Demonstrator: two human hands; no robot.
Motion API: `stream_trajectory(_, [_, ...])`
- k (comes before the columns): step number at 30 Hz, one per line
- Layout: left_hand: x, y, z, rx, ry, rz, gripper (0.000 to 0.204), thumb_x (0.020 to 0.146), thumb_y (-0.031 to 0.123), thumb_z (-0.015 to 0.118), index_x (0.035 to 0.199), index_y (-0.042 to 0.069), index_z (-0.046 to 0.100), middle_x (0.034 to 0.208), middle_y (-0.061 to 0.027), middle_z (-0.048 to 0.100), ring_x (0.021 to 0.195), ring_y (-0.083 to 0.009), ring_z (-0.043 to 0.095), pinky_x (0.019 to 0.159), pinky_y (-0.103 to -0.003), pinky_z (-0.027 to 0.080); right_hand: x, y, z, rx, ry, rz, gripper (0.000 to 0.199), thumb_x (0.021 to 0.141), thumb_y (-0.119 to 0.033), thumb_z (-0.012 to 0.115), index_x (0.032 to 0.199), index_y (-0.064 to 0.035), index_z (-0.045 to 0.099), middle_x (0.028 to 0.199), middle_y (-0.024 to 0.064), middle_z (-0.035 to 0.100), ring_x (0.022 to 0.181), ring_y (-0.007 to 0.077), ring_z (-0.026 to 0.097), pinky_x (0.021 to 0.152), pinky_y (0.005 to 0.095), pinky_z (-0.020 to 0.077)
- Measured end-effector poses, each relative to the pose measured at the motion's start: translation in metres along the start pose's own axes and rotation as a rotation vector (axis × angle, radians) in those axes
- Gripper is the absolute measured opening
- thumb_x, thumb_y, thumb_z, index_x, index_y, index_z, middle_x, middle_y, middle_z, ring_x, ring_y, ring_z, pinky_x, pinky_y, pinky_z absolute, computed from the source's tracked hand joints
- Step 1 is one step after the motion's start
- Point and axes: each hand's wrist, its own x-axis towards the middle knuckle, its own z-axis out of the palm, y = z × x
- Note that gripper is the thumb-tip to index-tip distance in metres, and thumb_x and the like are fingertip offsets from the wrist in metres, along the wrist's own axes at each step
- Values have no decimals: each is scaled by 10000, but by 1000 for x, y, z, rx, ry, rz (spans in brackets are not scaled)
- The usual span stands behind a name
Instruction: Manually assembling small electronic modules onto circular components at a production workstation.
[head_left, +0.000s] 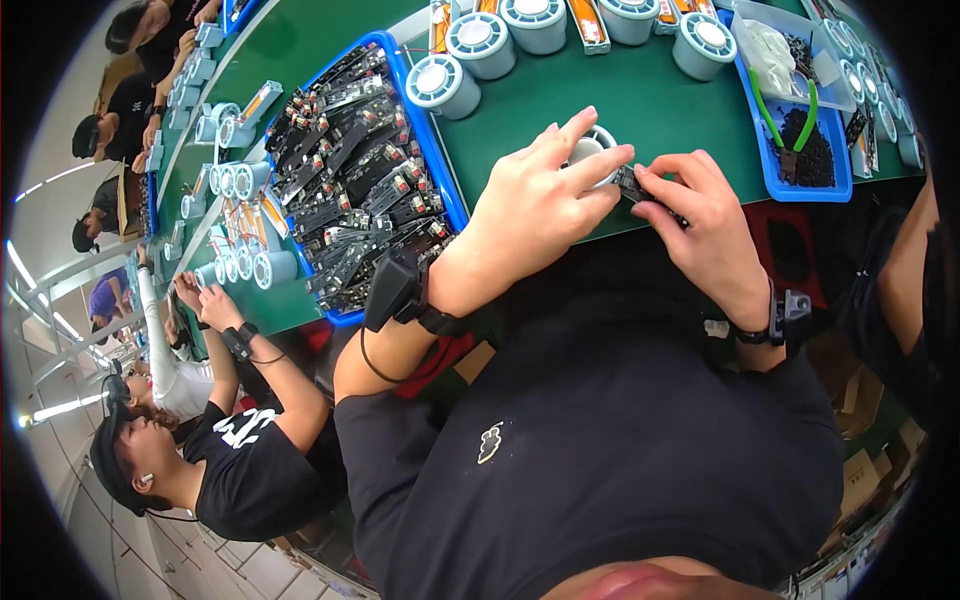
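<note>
My left hand (548, 182) lies over a light-blue round housing (597, 138), its fingers curled around the rim. Most of that housing is hidden behind the fingers. Just to its right, my right hand (697, 205) pinches a small black circuit board (630, 184) between thumb and fingers. The board's left end is close to the housing; whether the two touch I cannot tell. Left of my hands stands a blue tray (447, 178) heaped with black circuit boards (350, 150).
Several light-blue cylinders (443, 86) and orange-wrapped packs (589, 25) line the far side of the green table (600, 85). At right, green-handled cutters (789, 160) lie across a blue bin (838, 188) of small black parts. Co-workers (250, 450) sit along the left.
</note>
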Motion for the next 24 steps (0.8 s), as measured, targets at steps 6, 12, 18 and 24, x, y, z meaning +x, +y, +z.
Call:
stream_trajectory(6, [8, 4, -2, 80, -70, -5, 120, 733, 112, 743, 852, 102, 753, 1191, 3, 681, 1178, -343, 651, 810, -357, 618, 1, 3, -13, -39, -117, 44, 392, 815, 65, 743, 1204, 17, 720, 1117, 134, 696, 982, 291, 644, 849, 358, 520])
stream_trajectory(12, [11, 5, -1, 93, -68, -30, 106, 683, 130, 726, 767, 66, 729, 1129, -16, 666, 1170, -324, 630, 809, -377, 610, -4, 32, -9, 464, -194, 241, 385, 883, 95, 643, 1262, 50, 695, 1267, 188, 689, 1171, 282, 661, 1005, 337, 495])
stream_trajectory(18, [26, 8, -16, 125, -265, -42, 96, 652, 127, 719, 714, 54, 713, 1095, -24, 681, 1146, -318, 631, 784, -380, 608, -14, 43, -1, 625, -144, 325, 300, 972, 14, 620, 1260, 67, 689, 1271, 193, 692, 1202, 258, 654, 1051, 332, 475])
stream_trajectory(24, [55, -18, -56, 262, -179, 40, 42, 700, 130, 752, 741, 120, 753, 1073, -15, 730, 1105, -263, 660, 737, -376, 605, -24, 62, 9, 1063, 75, 277, 320, 1097, -182, 531, 1225, 71, 678, 1248, 184, 695, 1139, 247, 668, 1010, 345, 509])
